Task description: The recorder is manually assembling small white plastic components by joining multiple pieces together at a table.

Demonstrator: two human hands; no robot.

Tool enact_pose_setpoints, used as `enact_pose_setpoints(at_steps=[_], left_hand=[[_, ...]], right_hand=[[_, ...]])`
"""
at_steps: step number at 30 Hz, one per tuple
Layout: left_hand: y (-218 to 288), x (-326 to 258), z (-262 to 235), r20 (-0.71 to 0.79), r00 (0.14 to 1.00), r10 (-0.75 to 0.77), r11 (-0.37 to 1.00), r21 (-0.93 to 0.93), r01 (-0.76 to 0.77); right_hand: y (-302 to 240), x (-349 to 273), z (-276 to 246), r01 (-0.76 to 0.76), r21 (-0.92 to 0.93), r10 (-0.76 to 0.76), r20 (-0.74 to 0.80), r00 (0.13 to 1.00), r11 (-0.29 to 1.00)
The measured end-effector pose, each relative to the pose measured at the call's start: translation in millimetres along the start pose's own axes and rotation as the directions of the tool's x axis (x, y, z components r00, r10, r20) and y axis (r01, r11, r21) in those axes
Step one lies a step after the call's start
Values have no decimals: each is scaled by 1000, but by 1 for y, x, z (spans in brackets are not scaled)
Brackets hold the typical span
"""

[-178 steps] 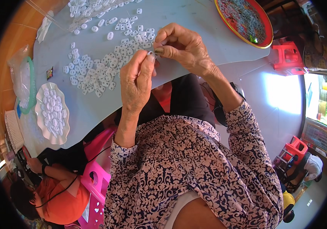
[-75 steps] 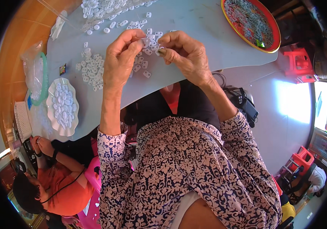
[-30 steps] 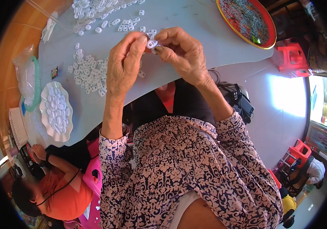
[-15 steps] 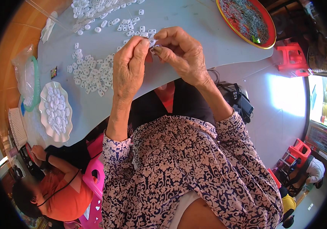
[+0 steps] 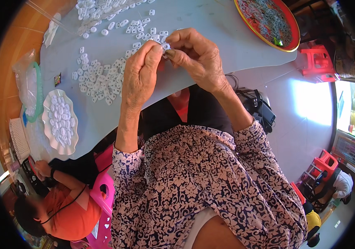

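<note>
Above the table's near edge, my left hand point(image 5: 141, 72) and my right hand point(image 5: 198, 60) meet, fingertips pinched together. Between them shows a small white plastic piece with a hole point(image 5: 165, 46); the fingers partly cover it. My right thumb presses against its near side. Loose white plastic pieces point(image 5: 102, 81) of the same look lie in a spread pile just left of my left hand. More white pieces point(image 5: 136, 29) are scattered beyond my fingers. A white scalloped dish point(image 5: 74, 137) at the left holds a heap of white oval pieces point(image 5: 61, 118).
A red round tray point(image 5: 295, 41) full of small metal-looking parts stands at the table's far right. Clear plastic with a white heap point(image 5: 98, 10) lies at the far left. A green-rimmed basket point(image 5: 40, 89) is beside the dish. A person in orange point(image 5: 71, 207) sits at lower left.
Both hands stay almost in place. The fingers shift slightly around the small white piece, and more of its face shows now.
</note>
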State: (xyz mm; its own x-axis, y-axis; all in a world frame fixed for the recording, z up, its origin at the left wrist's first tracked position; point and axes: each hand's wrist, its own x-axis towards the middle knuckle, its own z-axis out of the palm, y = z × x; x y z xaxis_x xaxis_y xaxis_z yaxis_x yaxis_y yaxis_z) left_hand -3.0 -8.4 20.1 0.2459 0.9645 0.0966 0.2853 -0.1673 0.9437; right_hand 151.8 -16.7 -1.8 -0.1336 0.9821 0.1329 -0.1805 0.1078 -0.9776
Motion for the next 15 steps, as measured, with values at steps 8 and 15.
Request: enact_pose_setpoints(at_steps=[8,15], left_hand=[[-6,-1,3,-58,997,-56,997,-64,52],[-9,-2,1,-40,996,-76,995,-67,74]], right_hand=[[-1,0,-1,-6,-39,7,29,1000,999],[7,-2,3,37,-122,-31,48,998,992]])
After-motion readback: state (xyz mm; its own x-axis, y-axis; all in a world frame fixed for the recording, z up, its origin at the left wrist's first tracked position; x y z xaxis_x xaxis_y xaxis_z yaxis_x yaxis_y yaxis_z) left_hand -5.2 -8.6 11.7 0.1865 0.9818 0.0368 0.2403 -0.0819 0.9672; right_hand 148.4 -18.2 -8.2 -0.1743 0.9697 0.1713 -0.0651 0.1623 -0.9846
